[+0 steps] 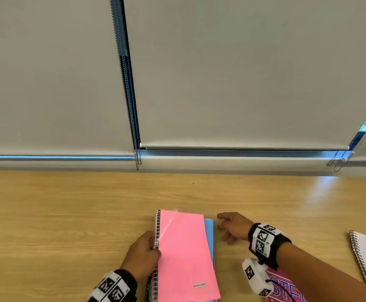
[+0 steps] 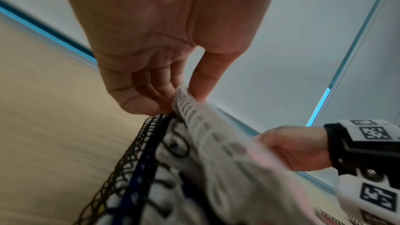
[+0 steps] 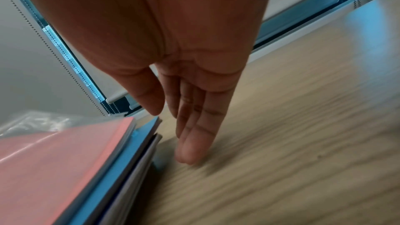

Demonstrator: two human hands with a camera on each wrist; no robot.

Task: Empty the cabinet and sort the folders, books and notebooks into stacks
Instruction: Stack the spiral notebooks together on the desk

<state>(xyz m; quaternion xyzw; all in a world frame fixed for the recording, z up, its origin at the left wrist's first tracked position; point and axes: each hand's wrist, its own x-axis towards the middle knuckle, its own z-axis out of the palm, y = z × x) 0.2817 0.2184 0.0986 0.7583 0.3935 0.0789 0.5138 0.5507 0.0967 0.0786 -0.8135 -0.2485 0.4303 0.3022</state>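
Spiral-bound glossy pink notebook (image 1: 184, 253), seemingly plastic-covered.

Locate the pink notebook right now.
In the head view, the pink notebook tops the stack on the wooden table, bottom center; the left hand grips its spiral edge, the right hand just beside it.
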